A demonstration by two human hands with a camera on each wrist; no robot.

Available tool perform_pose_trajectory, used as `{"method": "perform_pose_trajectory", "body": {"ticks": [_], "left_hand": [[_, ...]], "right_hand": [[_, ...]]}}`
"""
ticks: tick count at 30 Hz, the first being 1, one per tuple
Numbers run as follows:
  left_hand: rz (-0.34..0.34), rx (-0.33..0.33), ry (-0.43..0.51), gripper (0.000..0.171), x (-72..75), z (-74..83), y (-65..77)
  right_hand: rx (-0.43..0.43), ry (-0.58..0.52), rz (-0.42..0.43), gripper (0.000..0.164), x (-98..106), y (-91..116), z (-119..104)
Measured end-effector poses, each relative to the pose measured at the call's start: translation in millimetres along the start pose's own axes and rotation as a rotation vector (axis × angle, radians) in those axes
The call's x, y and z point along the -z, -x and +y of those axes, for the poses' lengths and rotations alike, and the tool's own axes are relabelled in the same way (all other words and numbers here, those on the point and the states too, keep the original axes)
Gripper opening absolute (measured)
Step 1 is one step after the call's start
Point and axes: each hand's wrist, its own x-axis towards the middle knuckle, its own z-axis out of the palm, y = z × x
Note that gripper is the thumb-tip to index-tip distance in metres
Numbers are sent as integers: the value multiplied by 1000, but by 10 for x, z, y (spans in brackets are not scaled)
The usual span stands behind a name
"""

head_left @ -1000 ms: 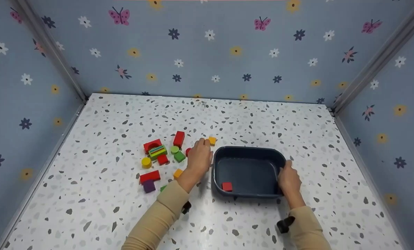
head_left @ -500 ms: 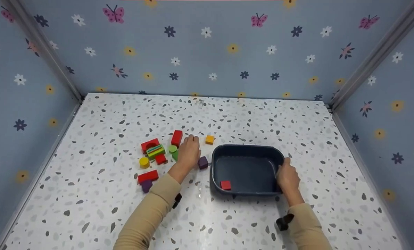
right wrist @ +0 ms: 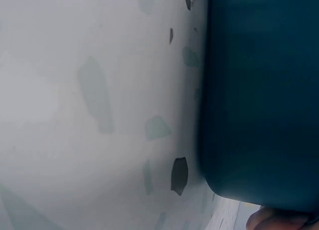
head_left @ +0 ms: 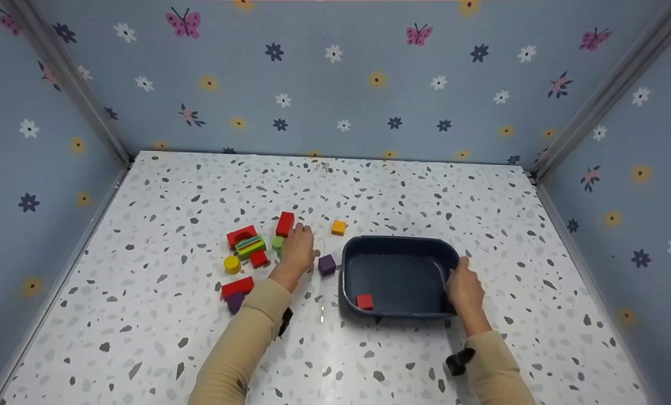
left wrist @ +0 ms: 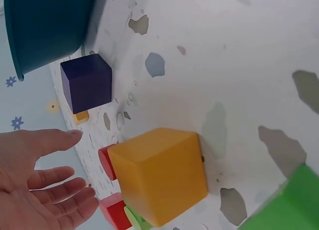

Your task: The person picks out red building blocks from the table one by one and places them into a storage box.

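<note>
My left hand [head_left: 298, 251] hovers over the right part of a scatter of toy blocks. In the left wrist view its fingers are loosely spread and hold nothing. A large orange cube [left wrist: 159, 175], a red cylinder [left wrist: 105, 161] and a purple cube [left wrist: 87, 85] lie near it there. My right hand [head_left: 466, 288] grips the right rim of a dark blue tub [head_left: 408, 278]; only its fingertips [right wrist: 274, 220] show in the right wrist view. Inside the tub, at its front left corner, lies a red block [head_left: 364, 301]. The left hand hides some blocks in the head view.
Left of the hand are a red arch block [head_left: 241, 235], a striped green block [head_left: 250, 246], a yellow cylinder [head_left: 232, 264] and a long red block [head_left: 237, 287]. Behind stand a red block [head_left: 285, 224] and a small yellow cube [head_left: 338, 227]. Patterned walls [head_left: 335, 79] enclose the table.
My left hand has moved left, away from the small yellow cube and the tub, uncovering the purple cube beside the tub. My right hand stays on the rim.
</note>
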Motion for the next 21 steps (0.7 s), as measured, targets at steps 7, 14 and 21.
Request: {"method": "perform_pose_trajectory", "body": {"ticks": [7,14,21], "left_hand": [[-10,28,-9,49,-82,-23,-40],[-10,47,-17,43,-142,-35,-75],[-82,77,-38,36,-167,-30,-105]], "right_hand": [[-11,-3,-9,23,-2,-8,4],[-16,3,-4,23,-13,-20,12],[-8,-1,18,24,-18,-20,12]]}}
